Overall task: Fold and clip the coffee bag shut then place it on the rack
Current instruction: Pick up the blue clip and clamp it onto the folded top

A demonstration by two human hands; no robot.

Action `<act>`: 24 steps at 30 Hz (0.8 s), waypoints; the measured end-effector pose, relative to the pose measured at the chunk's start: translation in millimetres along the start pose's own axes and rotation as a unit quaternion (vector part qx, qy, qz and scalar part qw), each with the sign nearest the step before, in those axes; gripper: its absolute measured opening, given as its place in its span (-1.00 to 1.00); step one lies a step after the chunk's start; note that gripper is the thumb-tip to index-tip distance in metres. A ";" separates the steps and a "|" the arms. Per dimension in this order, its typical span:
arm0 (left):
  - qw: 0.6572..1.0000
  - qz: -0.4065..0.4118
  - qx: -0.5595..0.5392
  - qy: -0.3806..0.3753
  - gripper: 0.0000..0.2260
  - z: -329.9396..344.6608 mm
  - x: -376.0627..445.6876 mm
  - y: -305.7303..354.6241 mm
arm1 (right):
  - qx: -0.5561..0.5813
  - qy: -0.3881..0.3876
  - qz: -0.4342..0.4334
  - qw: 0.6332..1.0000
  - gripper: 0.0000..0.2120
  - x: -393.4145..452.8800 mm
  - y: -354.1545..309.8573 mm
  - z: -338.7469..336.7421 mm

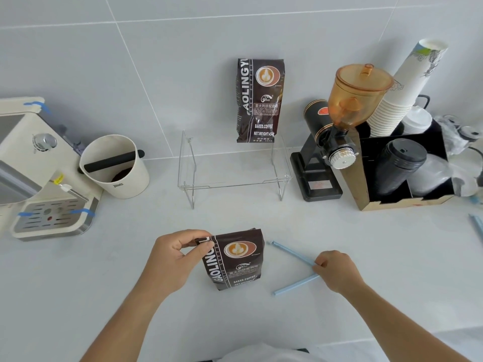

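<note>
A dark brown coffee bag (pixel 236 259) stands on the white counter in front of me, its top folded down. My left hand (pixel 175 257) pinches the folded top at the bag's left corner. To the right lies a light blue sealing clip (pixel 292 252), hinged open in a V. My right hand (pixel 335 270) grips it at the hinge. Behind the bag stands a clear acrylic rack (pixel 230 176) with wire legs. A second, taller coffee bag (pixel 258 100) stands on its back right part against the wall.
An espresso machine (pixel 39 173) and a white knock box (pixel 117 165) sit at the left. A black coffee grinder (pixel 332 142) and a box of cups and lids (pixel 402 168) stand at the right. Another blue clip (pixel 477 226) shows at the right edge.
</note>
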State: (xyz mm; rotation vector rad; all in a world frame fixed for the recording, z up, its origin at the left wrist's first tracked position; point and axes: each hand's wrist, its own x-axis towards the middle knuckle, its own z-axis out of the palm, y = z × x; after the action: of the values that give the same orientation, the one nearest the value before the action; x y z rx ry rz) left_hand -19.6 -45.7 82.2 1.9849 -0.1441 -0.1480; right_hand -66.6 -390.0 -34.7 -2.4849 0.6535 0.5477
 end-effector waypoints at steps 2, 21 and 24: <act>1.000 0.004 0.001 -0.001 -0.83 0.7 -0.6 0.1 | 0.001 0.000 -0.003 1.000 -0.88 -0.3 -0.3 0.1; 1.000 -0.002 -0.009 -0.003 -0.85 1.5 6.5 1.2 | 0.251 0.067 -0.080 0.962 -0.89 -56.0 -70.9 -103.3; 1.000 -0.006 -0.018 0.002 -0.79 0.7 5.2 1.7 | 0.279 0.053 -0.106 0.953 -0.91 -64.8 -92.1 -111.3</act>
State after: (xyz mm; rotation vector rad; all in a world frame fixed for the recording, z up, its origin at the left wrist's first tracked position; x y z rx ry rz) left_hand -14.7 -47.9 83.3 1.9512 -0.1271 -0.1525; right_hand -41.2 -361.2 118.9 -2.0191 0.4879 0.1213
